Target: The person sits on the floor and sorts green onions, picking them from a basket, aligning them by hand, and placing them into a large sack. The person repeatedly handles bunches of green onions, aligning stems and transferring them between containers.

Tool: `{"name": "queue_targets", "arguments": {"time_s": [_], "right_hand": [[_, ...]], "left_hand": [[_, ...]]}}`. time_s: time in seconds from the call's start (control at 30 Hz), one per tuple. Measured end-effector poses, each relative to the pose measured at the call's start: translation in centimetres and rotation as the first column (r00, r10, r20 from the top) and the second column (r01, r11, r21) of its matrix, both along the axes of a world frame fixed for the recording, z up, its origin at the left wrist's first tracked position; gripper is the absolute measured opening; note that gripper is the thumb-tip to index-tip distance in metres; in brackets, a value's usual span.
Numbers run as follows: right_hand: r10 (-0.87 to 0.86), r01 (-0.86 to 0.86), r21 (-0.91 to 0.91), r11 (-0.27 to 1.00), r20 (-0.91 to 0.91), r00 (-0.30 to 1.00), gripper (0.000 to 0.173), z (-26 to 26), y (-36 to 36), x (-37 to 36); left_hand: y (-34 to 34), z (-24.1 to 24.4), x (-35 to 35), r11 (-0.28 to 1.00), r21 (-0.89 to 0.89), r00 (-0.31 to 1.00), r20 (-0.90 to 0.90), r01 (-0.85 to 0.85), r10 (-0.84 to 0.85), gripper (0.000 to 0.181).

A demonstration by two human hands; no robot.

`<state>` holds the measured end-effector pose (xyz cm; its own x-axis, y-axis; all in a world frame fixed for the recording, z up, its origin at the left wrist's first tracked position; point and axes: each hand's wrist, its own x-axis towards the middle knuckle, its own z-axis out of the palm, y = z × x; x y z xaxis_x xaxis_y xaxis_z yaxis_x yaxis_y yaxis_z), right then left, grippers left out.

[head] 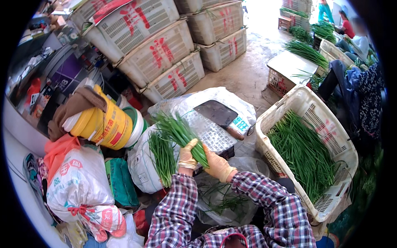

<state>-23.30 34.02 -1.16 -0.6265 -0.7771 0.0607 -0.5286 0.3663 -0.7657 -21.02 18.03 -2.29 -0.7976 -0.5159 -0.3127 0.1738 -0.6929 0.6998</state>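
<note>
Both of my hands wear pale rubber gloves. My left hand (188,156) and my right hand (217,164) are closed around a bunch of long green leaves, likely garlic chives (179,131), its tips pointing up and left. Another bunch (162,156) lies just left of my left hand on a white sack. Beyond my hands, a cleaver with a dark wide blade (216,112) and wooden handle rests on a board with a printed cover (211,133). Below my hands, loose green leaves (225,197) lie in a clear plastic bag.
A white plastic crate (263,133) holding green leaves stands at right. Stacked crates (158,55) rise behind. Yellow bucket (114,127), white sack (79,179) and green bag (121,182) stand left. A white-topped crate (290,66) and seated people (356,43) are at upper right.
</note>
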Motion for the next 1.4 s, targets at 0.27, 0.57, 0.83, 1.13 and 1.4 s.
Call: {"name": "queue_targets", "arguments": {"time_s": [0.27, 0.57, 0.83, 1.13, 1.4], "right_hand": [[0.104, -0.154, -0.224, 0.962, -0.219, 0.97, 0.107, 3.0, -3.3, -7.0], [0.134, -0.077, -0.488, 0.87, 0.082, 0.988, 0.073, -1.6, -6.4, -10.5], [0.132, -0.115, -0.076, 0.99, 0.28, 0.951, 0.041, 1.1, -3.8, -12.3], [0.129, -0.13, -0.175, 0.976, -0.015, 0.991, 0.027, 4.1, 11.5, -22.7], [-0.651, 0.564, 0.514, 0.646, -0.016, 0.759, 0.088, -9.4, 34.8, -37.9]], "left_hand": [[-2.2, 5.1, -3.5, 0.816, -0.544, 0.97, -0.23, -0.193, 0.076, 0.034], [-0.9, -0.5, -4.3, 0.632, -0.772, 0.989, -0.041, 0.057, -0.139, 0.07], [-2.3, -1.9, -6.8, 0.81, -0.546, 0.959, 0.277, 0.211, -0.064, 0.047], [1.8, -8.5, -8.4, 0.402, -0.888, 0.811, 0.399, 0.224, 0.429, 0.067], [2.8, -7.9, -8.2, 0.473, -0.864, 0.829, 0.385, 0.17, 0.406, 0.076]]}}
